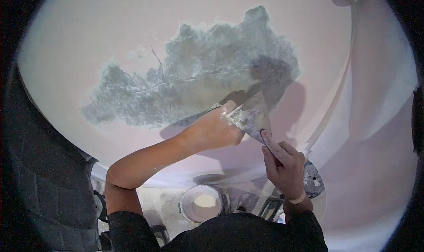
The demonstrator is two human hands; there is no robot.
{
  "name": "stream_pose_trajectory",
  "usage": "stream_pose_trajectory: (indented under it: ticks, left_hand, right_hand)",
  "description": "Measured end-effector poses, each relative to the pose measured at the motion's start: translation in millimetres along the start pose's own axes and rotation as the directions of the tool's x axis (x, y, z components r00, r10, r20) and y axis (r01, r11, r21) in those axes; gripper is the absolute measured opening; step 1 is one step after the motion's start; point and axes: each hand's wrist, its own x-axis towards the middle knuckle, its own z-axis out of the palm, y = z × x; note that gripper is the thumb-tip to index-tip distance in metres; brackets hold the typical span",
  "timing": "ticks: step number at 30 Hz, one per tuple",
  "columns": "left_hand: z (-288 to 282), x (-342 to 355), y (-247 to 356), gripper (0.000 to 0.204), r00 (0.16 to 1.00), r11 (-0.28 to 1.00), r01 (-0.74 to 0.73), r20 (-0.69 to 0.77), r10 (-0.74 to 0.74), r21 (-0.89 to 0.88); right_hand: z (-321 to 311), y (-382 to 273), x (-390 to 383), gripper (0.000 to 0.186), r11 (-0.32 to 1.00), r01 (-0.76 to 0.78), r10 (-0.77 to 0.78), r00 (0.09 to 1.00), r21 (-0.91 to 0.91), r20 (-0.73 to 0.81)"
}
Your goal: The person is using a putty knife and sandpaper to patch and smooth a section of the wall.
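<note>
My right hand [285, 168] grips a putty knife [252, 118], with a finger stretched along its broad, triangular blade. Grey and white smears cover that blade, which is held up in front of the wall. My left hand [218, 127] is closed in a fist against the blade's left corner. A thin, smeared edge pokes out past its knuckles; the rest of what it holds is hidden. Behind both hands, a rough grey patch [212, 53] with a long crack spreads across the pale pink wall [110, 26]. Shadows of my hands and the knife fall on it.
Below stands a round bucket [186, 207] with pale material inside. A dark quilted cover [48, 177] hangs at the left. To the right, the wall turns at a corner into another pale surface [375, 132]. Smeared gear [312, 181] sits beside my right wrist.
</note>
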Motion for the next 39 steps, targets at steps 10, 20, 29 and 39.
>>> stream_pose_trajectory:
  ticks: [10, 20, 29, 39]
  left_hand:
    - [24, -5, 22, 0.03, 0.968, 0.883, 0.168, 0.245, -0.062, -0.439]
    - [22, 9, 18, 0.029, 0.998, 0.966, 0.056, 0.008, -0.056, -0.253]
    - [25, -12, 2, 0.024, 0.957, 0.973, 0.206, 0.231, -0.179, -0.101]
    - [52, -64, -20, 0.038, 0.35, 0.226, 0.872, 0.23, -0.908, -0.435]
  right_hand:
    - [-10, -13, -13, 0.046, 0.995, -0.089, 0.087, 0.995, 0.046, 0.039]
    - [-18, -6, 5, 0.04, 0.993, -0.101, 0.106, 0.991, 0.067, -0.079]
    - [7, 24, 22, 0.039, 0.998, -0.07, 0.065, 0.973, -0.012, -0.219]
    - [81, 65, 50, 0.041, 0.97, -0.185, 0.199, 0.977, 0.157, -0.08]
